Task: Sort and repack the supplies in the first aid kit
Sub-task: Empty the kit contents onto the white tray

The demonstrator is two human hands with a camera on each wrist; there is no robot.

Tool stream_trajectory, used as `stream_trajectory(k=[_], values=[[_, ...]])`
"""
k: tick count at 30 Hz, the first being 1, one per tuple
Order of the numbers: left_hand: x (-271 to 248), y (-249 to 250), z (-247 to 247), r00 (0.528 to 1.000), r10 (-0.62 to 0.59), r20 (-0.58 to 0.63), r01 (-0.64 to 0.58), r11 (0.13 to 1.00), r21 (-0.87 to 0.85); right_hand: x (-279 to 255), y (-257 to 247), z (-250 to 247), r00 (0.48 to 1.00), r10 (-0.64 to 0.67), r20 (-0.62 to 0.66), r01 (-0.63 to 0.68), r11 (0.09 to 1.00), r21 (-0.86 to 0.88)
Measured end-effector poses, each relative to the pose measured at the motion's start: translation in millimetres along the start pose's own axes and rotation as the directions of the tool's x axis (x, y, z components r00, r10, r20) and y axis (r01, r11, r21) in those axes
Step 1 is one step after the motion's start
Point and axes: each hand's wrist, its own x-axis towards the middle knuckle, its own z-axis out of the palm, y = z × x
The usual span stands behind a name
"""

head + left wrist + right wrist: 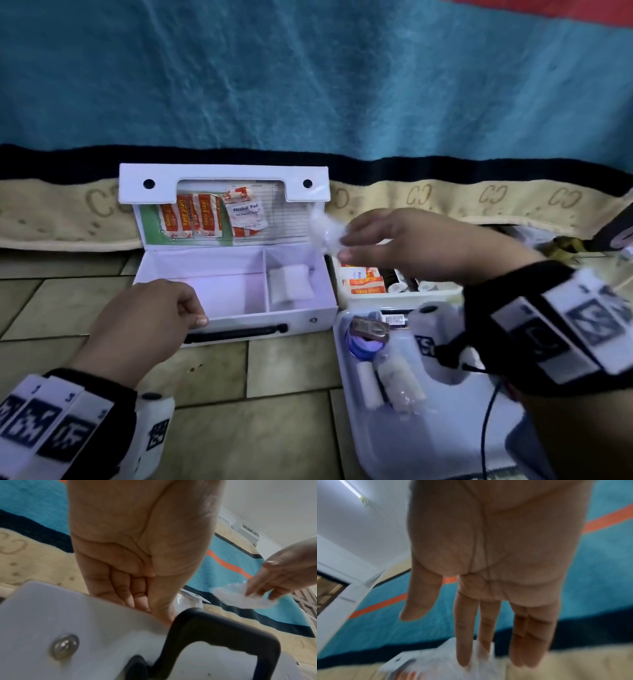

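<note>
The white first aid box [239, 317] stands open on the tiled floor, its lid [222, 178] upright. Plasters [191, 219] and an alcohol pad [246, 214] sit in the lid pocket. A white gauze pack [291, 284] lies in the right compartment; the left one shows only its bare bottom. My left hand [191, 311] grips the box's front wall [85, 622] beside the black handle [223, 628], fingers over the rim. My right hand [346, 241] holds a crinkled white packet [322, 229] at its fingertips above the box's right rear corner; the packet [231, 599] hangs in the air.
A white tray [428, 445] at the right front carries bandage rolls, a blue tape roll and a white bottle. Behind it, a small tray [376, 296] holds plaster packs and tape rolls. A blue blanket [308, 85] hangs behind the box. A black cable crosses the tray.
</note>
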Motion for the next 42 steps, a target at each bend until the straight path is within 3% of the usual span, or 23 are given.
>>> stream_trajectory(k=[3,5,11,15,17,19,21,24,27,29,31,35,42], values=[[1,-1,1,1.000,0.003,0.008,-0.003,1.000,-0.003,-42,33,-27,0.964,0.148,-0.221,-0.153,0.988,-0.006],[3,-4,2,1.000,0.004,0.015,-0.004,1.000,-0.013,-62,57,-30,0.917,0.287,-0.276,-0.302,0.953,-0.014],[6,-7,6,1.000,0.029,-0.007,-0.029,0.999,-0.035,-97,104,14,0.863,0.503,-0.049,-0.499,0.863,0.080],[8,-8,6,0.999,0.036,0.003,-0.036,0.999,-0.031,-92,120,46,0.815,0.580,0.009,-0.578,0.811,0.096],[7,-8,5,0.999,0.041,0.000,-0.041,0.999,-0.027,-89,123,59,0.821,0.569,0.045,-0.570,0.820,0.043],[4,-6,5,0.999,0.045,0.004,-0.045,0.999,-0.021,-86,120,66,0.827,0.555,0.093,-0.544,0.830,-0.122],[2,-3,4,0.999,0.044,-0.002,-0.044,0.999,-0.009,-80,118,62,0.839,0.542,0.040,-0.514,0.816,-0.266],[1,1,2,0.999,0.033,-0.009,-0.033,0.999,0.027,-63,90,43,0.897,0.432,-0.091,-0.442,0.869,-0.223],[0,5,1,1.000,0.028,0.006,-0.028,0.997,0.076,-31,46,32,0.983,0.180,-0.040,-0.184,0.962,-0.202],[-1,5,1,0.999,0.032,0.003,-0.032,0.995,0.094,-3,19,38,0.999,0.026,0.023,-0.019,0.965,-0.263],[-1,4,1,0.999,0.039,-0.005,-0.039,0.996,0.085,25,-2,50,0.991,-0.030,0.132,0.067,0.957,-0.283],[-1,3,-1,1.000,0.018,-0.013,-0.018,0.999,0.037,59,-23,76,0.949,-0.014,0.315,0.127,0.931,-0.342],[-2,3,3,0.999,-0.002,-0.049,0.004,0.999,0.039,71,-23,97,0.917,0.140,0.373,0.013,0.925,-0.379]])
